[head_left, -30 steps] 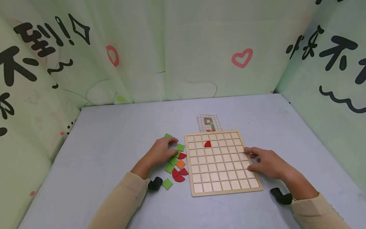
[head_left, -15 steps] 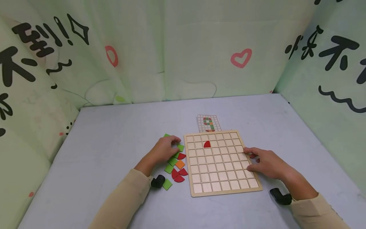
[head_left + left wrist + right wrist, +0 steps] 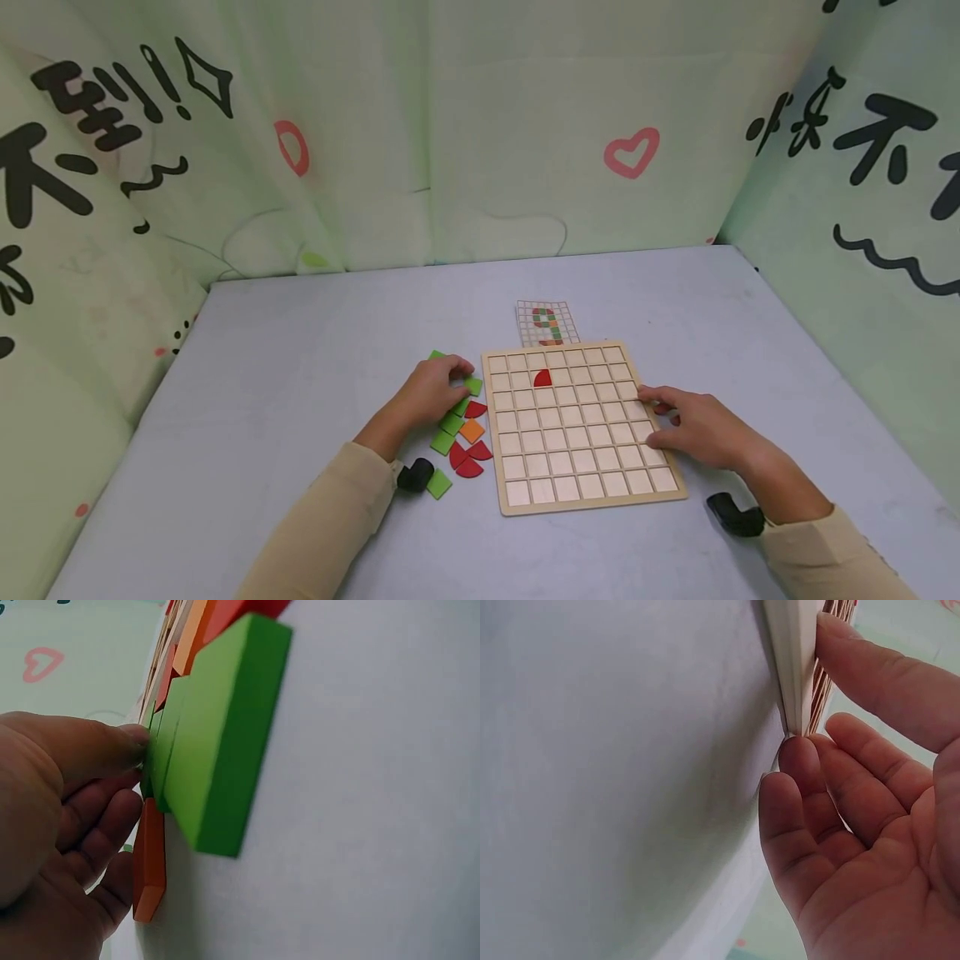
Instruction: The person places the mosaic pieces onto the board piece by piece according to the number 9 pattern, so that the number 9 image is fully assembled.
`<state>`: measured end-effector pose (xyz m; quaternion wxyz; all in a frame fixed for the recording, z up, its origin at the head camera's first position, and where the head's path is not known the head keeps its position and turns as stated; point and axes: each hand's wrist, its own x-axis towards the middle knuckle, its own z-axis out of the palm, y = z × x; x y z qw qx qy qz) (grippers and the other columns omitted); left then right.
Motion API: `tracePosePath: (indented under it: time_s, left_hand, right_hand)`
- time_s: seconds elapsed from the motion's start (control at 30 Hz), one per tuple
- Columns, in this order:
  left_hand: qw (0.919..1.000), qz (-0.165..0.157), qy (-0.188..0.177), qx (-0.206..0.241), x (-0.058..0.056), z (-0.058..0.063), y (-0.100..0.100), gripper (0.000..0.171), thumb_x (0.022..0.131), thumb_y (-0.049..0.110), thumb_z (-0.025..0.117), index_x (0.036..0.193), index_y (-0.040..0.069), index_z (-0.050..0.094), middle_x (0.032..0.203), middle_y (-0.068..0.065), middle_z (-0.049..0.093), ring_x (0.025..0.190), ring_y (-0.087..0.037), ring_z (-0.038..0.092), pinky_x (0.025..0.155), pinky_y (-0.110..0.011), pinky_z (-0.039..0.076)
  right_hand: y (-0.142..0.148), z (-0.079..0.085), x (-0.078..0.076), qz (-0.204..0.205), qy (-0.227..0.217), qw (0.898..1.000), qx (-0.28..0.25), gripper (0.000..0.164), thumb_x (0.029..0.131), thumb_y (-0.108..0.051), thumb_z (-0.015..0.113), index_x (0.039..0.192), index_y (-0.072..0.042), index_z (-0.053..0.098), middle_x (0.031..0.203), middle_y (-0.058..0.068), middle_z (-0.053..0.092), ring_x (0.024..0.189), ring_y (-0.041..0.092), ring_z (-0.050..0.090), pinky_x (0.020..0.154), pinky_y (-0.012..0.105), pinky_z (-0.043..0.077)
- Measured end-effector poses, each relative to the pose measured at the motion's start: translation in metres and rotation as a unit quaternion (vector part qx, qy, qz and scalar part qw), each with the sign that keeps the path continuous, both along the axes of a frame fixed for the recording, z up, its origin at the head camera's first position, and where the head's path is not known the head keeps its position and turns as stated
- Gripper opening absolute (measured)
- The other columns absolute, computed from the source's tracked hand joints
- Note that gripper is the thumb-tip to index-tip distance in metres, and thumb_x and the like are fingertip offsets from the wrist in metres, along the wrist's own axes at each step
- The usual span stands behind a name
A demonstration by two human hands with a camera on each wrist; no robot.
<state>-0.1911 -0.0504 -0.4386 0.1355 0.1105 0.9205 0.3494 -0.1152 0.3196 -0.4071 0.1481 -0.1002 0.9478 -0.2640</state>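
Note:
A wooden grid board [image 3: 585, 497] lies on the table with one red quarter-circle tile [image 3: 543, 378] in a cell. Left of it spread green square tiles [image 3: 452, 423], red quarter-circle tiles [image 3: 469, 469] and an orange square tile [image 3: 472, 431]. My left hand [image 3: 435, 388] is over the upper part of these, thumb and fingers bent around a green square tile [image 3: 473, 386] close to the board. In the left wrist view, an orange piece [image 3: 149, 859] sits beneath my fingers. My right hand [image 3: 697, 425] holds the board's right edge, thumb [image 3: 841, 630] on top and fingertips at the side.
A small paper card [image 3: 531, 335] printed with a coloured grid figure lies behind the board, its lower edge meeting the frame. A lone green tile [image 3: 439, 484] lies nearest the front, beside the left wrist's black camera [image 3: 416, 476]. Pale green curtains [image 3: 480, 150] surround the table.
My left hand has shifted slightly right, onto the green tile nearest the board, and then stayed there. My right hand and the board have stayed in place.

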Motion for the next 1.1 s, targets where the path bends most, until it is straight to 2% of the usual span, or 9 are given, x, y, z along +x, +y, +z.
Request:
tracePosePath:
  time_s: [0.37, 0.87, 1.1]
  left_hand:
    - [0.9999, -0.005, -0.009, 0.008, 0.0006, 0.0024, -0.0002, 0.035, 0.093, 0.012, 0.073, 0.126, 0.005, 0.064, 0.121, -0.008, 0.064, 0.109, -0.023, 0.057, 0.095, -0.035, 0.050]
    - [1.0000, -0.006, -0.001, -0.003, -0.0019, 0.0003, 0.0004, 0.033, 0.092, 0.014, 0.073, 0.123, 0.006, 0.064, 0.119, -0.007, 0.065, 0.108, -0.023, 0.058, 0.096, -0.035, 0.050]
    - [0.9997, -0.009, 0.013, -0.019, -0.0022, 0.0006, 0.0025, 0.031, 0.092, 0.016, 0.074, 0.120, 0.006, 0.065, 0.114, -0.007, 0.065, 0.102, -0.022, 0.058, 0.092, -0.034, 0.051]
  right_hand:
    - [0.0007, -0.0003, 0.0007, -0.002, 0.000, 1.000, 0.001, 0.068, 0.084, -0.024, 0.079, 0.141, 0.002, 0.051, 0.125, 0.023, 0.060, 0.106, 0.039, 0.061, 0.089, 0.053, 0.048]
    - [0.0003, -0.0013, 0.0018, -0.003, 0.004, 1.000, -0.002, 0.067, 0.085, -0.023, 0.079, 0.140, 0.003, 0.051, 0.127, 0.023, 0.060, 0.109, 0.039, 0.059, 0.089, 0.052, 0.048]
    - [0.0009, -0.0011, 0.0016, -0.002, 0.006, 1.000, -0.005, 0.067, 0.085, -0.022, 0.079, 0.140, 0.003, 0.051, 0.127, 0.023, 0.060, 0.109, 0.039, 0.059, 0.089, 0.052, 0.048]
